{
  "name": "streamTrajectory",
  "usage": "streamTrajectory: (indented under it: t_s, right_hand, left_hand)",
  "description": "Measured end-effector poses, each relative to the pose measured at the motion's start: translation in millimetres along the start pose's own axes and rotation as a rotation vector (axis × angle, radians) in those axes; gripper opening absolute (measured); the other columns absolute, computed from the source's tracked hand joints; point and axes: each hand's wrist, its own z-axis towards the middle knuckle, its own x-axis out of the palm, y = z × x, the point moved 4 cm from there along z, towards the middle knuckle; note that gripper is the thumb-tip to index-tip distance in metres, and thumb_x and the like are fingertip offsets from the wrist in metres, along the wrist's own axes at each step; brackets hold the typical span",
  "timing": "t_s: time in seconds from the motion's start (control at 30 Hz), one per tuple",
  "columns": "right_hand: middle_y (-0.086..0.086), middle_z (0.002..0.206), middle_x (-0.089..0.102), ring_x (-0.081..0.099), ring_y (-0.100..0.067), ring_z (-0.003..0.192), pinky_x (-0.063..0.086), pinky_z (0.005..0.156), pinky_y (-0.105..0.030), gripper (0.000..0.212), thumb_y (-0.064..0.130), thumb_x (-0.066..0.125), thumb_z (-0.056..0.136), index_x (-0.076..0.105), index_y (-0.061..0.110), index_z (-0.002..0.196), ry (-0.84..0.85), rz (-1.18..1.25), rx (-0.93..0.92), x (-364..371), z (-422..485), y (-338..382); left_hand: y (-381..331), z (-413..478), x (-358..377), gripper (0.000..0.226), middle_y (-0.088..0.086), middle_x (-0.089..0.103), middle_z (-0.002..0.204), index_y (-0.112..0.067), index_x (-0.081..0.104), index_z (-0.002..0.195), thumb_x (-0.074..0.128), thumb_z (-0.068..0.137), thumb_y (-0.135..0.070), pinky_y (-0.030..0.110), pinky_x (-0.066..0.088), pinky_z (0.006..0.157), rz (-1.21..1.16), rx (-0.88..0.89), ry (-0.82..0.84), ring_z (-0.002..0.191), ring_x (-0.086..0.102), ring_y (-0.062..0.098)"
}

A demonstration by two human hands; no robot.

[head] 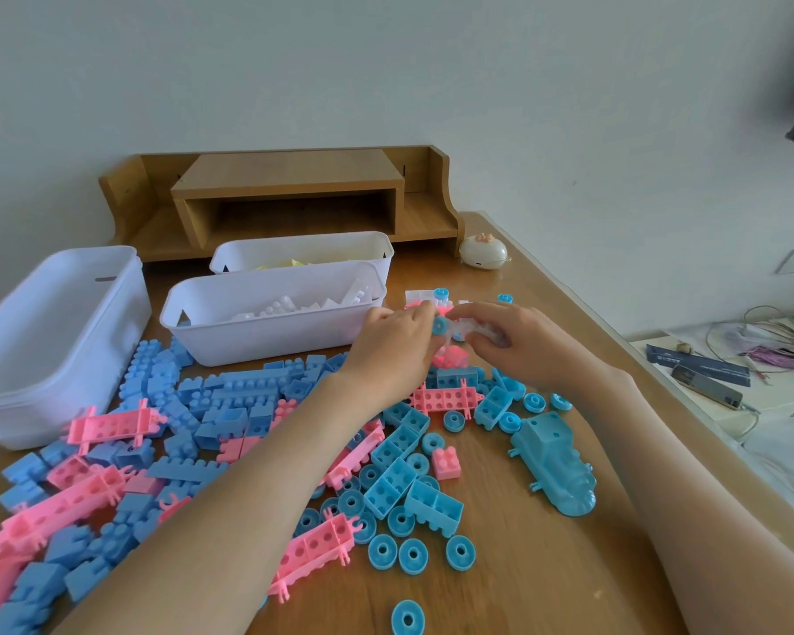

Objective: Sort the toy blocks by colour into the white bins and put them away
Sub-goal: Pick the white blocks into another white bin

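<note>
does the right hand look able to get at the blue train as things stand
Probably yes: the blue train lies uncovered on the table beside the right forearm. The right hand would first have to release the white piece it grips.

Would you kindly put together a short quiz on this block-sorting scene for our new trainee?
1. True or false: the middle bin in front holds white blocks.
2. What colour is the toy train? A pink, B blue, C yellow.
3. Fill in: the left hand pinches a blue ___ on the white piece that the right hand grips.
Key: 1 true; 2 B; 3 wheel.
</note>
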Motion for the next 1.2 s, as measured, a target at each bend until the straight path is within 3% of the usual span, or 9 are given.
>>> streamTrajectory:
  t_s: [0.1,0.2,0.3,0.47,0.63,1.1,1.2]
  right_hand:
    - [0.015,0.106,0.056,0.053,0.001,0.073,0.036,0.062,-0.01,0.027,0.024,0.048,0.094,0.051,0.029,0.121,-0.039,0.018,0.034,-0.8,1.1,-2.9]
    - [0.015,0.09,0.056,0.051,-0.002,0.066,0.036,0.059,-0.013,0.021,0.026,0.046,0.095,0.05,0.029,0.115,-0.062,0.061,0.089,0.2,2.3,-7.6]
    - [0.007,0.098,0.06,0.056,-0.005,0.075,0.043,0.065,-0.015,0.017,0.027,0.043,0.097,0.049,0.027,0.112,-0.076,0.142,0.144,1.2,3.3,-11.0]
    - [0.008,0.1,0.058,0.055,-0.006,0.084,0.046,0.073,-0.02,0.013,0.037,0.049,0.094,0.049,0.03,0.104,0.003,0.157,0.164,9.4,4.4,-12.2]
    - [0.009,0.095,0.057,0.054,-0.006,0.082,0.046,0.069,-0.02,0.015,0.037,0.054,0.091,0.05,0.028,0.103,-0.011,0.179,0.171,6.5,4.2,-11.0]
    - [0.008,0.095,0.057,0.054,-0.007,0.081,0.044,0.066,-0.016,0.012,0.029,0.051,0.094,0.049,0.025,0.106,0.068,0.204,0.117,6.3,1.1,-0.8]
    - [0.009,0.093,0.056,0.054,-0.006,0.079,0.041,0.065,-0.016,0.013,0.03,0.052,0.093,0.049,0.025,0.104,-0.013,0.256,0.112,3.6,1.0,0.5]
  left_hand:
    - [-0.8,-0.1,-1.8,0.028,0.003,0.057,0.123,-0.015,0.042,0.124,0.04,0.1,-0.03,0.029,0.035,0.093,-0.043,-0.032,0.004,0.111,0.051,0.021]
    - [-0.3,0.3,-2.6,0.027,0.003,0.059,0.116,-0.014,0.045,0.121,0.038,0.101,-0.03,0.031,0.034,0.095,-0.083,-0.048,0.002,0.107,0.052,0.019]
    - [1.9,1.8,-3.1,0.023,0.003,0.06,0.114,-0.014,0.051,0.117,0.041,0.1,-0.025,0.029,0.037,0.091,-0.143,-0.065,-0.025,0.103,0.051,0.018]
    - [1.7,2.1,0.5,0.021,0.001,0.063,0.106,-0.017,0.052,0.117,0.043,0.099,-0.023,0.029,0.033,0.092,-0.133,-0.05,-0.007,0.093,0.048,0.013]
    - [1.8,3.3,3.9,0.027,-0.007,0.064,0.117,-0.024,0.052,0.124,0.043,0.099,-0.027,0.032,0.024,0.105,-0.1,0.008,0.022,0.113,0.053,0.014]
    - [-1.5,0.9,1.1,0.007,-0.007,0.063,0.106,-0.023,0.058,0.096,0.051,0.096,-0.021,0.035,0.011,0.11,-0.082,0.06,0.018,0.113,0.047,0.016]
    - [-6.1,-0.4,-4.6,0.011,-0.002,0.064,0.111,-0.021,0.06,0.102,0.052,0.095,-0.017,0.038,0.01,0.112,-0.029,0.095,-0.039,0.12,0.045,0.02]
